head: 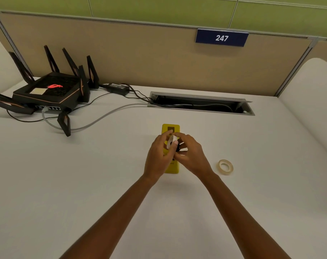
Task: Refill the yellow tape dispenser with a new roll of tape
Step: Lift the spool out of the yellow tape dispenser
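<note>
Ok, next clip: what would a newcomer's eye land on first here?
Probably the yellow tape dispenser mid-desk, with the left hand and right hand together above it, pinching a small white ring with a dark piece. Next, the clear tape roll lying flat to their right. Then the black router with its red glowing logo, far left by the partition.

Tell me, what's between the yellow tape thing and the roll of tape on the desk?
Only the right hand, over the yellow dispenser; past it, bare white desk up to the roll, in the head view.
</note>
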